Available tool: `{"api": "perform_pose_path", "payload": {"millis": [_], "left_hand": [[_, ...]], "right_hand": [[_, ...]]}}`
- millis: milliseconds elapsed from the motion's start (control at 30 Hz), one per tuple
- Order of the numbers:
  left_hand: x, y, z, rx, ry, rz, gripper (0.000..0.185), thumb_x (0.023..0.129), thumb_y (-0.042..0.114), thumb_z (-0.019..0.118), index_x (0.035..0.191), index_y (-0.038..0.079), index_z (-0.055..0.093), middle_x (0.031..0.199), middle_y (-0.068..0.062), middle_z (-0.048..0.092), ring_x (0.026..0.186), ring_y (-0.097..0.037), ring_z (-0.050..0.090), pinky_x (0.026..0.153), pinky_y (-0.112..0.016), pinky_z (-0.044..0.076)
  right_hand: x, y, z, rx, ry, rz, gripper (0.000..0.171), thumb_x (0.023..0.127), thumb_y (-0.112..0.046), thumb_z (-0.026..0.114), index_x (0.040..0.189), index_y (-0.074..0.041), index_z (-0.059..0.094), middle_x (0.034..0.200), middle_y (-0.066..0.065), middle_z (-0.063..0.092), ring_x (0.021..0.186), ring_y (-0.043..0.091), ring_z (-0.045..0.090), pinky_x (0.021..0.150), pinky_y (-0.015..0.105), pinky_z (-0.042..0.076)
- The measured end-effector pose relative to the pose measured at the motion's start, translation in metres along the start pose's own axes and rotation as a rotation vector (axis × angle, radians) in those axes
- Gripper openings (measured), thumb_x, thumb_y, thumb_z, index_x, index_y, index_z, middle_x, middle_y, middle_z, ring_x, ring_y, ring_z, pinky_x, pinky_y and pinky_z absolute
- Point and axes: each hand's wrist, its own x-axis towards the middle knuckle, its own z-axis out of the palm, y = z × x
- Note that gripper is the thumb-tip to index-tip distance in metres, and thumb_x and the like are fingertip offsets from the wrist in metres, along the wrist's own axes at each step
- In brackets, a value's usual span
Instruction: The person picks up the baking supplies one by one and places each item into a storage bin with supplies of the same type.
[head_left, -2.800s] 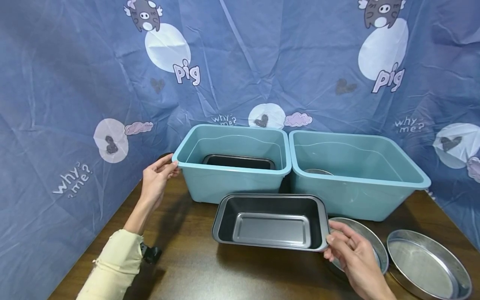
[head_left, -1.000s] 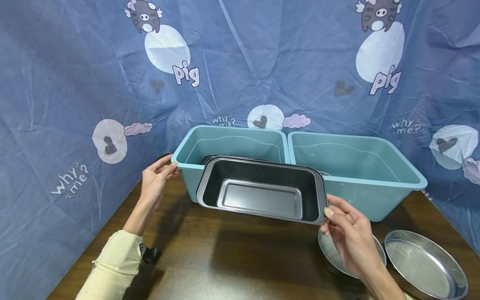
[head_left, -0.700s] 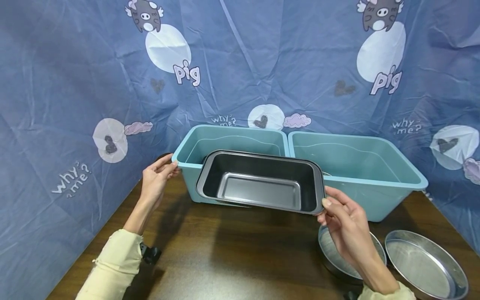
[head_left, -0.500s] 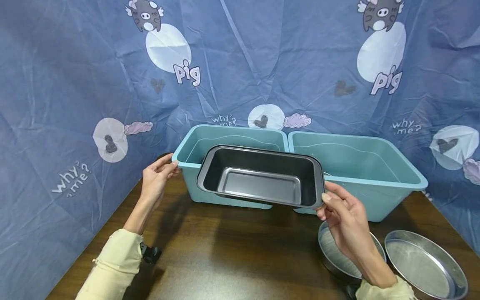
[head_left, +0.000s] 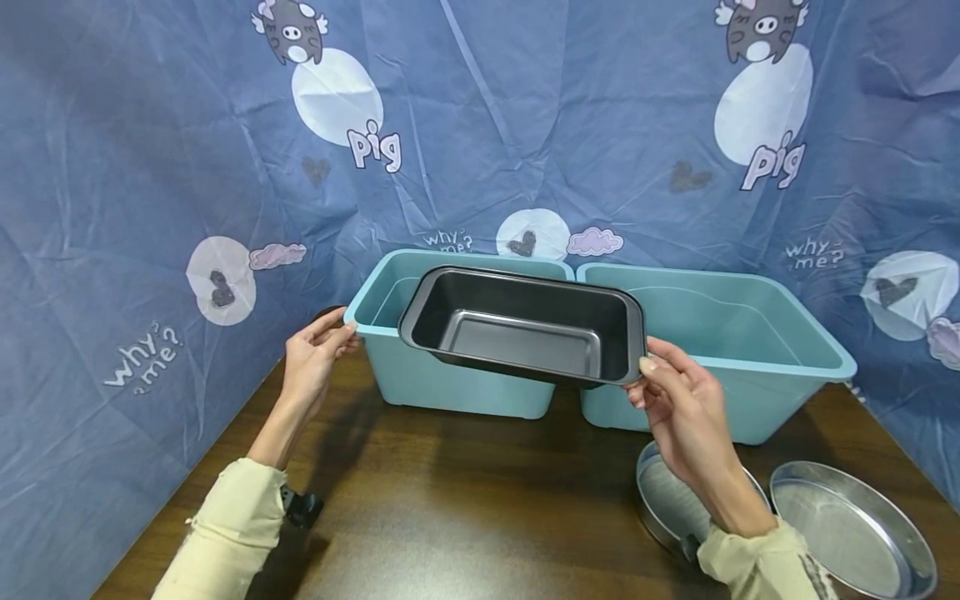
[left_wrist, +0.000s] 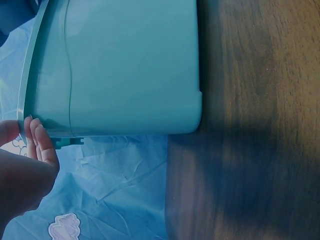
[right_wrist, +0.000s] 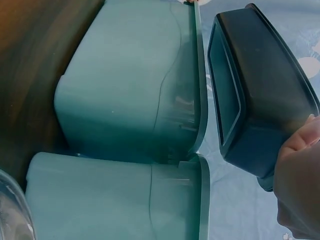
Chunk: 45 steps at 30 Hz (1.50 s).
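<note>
A dark rectangular loaf pan point(head_left: 525, 337) hangs tilted in the air, over the front rim of the left teal bin point(head_left: 457, 385). My right hand point(head_left: 686, 408) pinches the pan's right end between thumb and fingers. In the right wrist view, the underside of the loaf pan point(right_wrist: 270, 85) appears above the bin's rim. My left hand point(head_left: 317, 354) holds the left bin's front left corner by its rim. The left wrist view has thumb and fingers of the left hand point(left_wrist: 30, 170) on either side of that rim. Most of the left bin's inside is hidden behind the pan.
A second teal bin point(head_left: 720, 392) stands to the right of the first. Two round metal pans lie on the wooden table point(head_left: 450, 500) at the right: one round pan point(head_left: 667, 492) partly under my right forearm, another round pan point(head_left: 855, 525) beyond it. A blue printed cloth point(head_left: 480, 125) hangs behind.
The loaf pan, held in my right hand, has risen from low in front of the left bin to over its front rim, shifting slightly left. My left hand has stayed on the bin's corner.
</note>
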Motion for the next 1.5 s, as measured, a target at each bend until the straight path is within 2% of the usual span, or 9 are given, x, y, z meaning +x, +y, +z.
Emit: {"api": "perform_pose_path", "payload": {"millis": [167,433,667,900,1500], "left_hand": [[0.000,-0.001,0.000,-0.008,0.004,0.002,0.041,0.101,-0.007,0.059,0.138,-0.021,0.048,0.073,0.006,0.070,0.065,-0.004,0.067,0.067,-0.017,0.056],[-0.001,-0.002,-0.001,0.009,0.008,-0.002,0.041,0.101,-0.005,0.060,0.138,-0.020,0.049,0.074,0.006,0.071,0.066,-0.003,0.067,0.068,-0.017,0.056],[0.001,-0.001,-0.001,0.014,0.004,0.000,0.042,0.100,-0.005,0.061,0.138,-0.019,0.049,0.074,0.006,0.071,0.066,-0.003,0.067,0.068,-0.018,0.056],[0.000,0.000,-0.001,0.019,0.006,-0.001,0.042,0.100,-0.005,0.061,0.138,-0.020,0.049,0.074,0.006,0.070,0.066,-0.003,0.067,0.068,-0.017,0.056],[0.000,-0.001,-0.002,0.026,0.009,0.000,0.042,0.100,-0.004,0.061,0.138,-0.018,0.050,0.076,0.005,0.071,0.070,-0.006,0.068,0.070,-0.019,0.056]], "right_hand": [[0.009,0.003,0.004,0.032,0.038,0.027,0.022,0.102,0.012,0.046,0.118,0.003,0.058,0.075,0.007,0.068,0.059,0.011,0.062,0.058,0.018,0.053],[0.020,0.008,0.008,0.064,0.025,0.016,0.019,0.102,0.012,0.047,0.115,0.005,0.059,0.074,0.009,0.068,0.059,0.011,0.061,0.057,0.018,0.052],[0.029,0.013,0.008,0.033,0.048,0.023,0.021,0.102,0.011,0.047,0.114,0.003,0.062,0.077,0.008,0.068,0.060,0.011,0.060,0.057,0.017,0.052],[0.037,0.017,0.010,0.016,0.053,0.043,0.019,0.104,0.008,0.049,0.119,0.004,0.060,0.077,0.008,0.069,0.062,0.011,0.061,0.057,0.018,0.051],[0.060,0.030,0.019,0.013,0.097,0.062,0.018,0.102,0.011,0.045,0.115,0.005,0.057,0.072,0.006,0.067,0.059,0.010,0.059,0.056,0.016,0.049]]}}
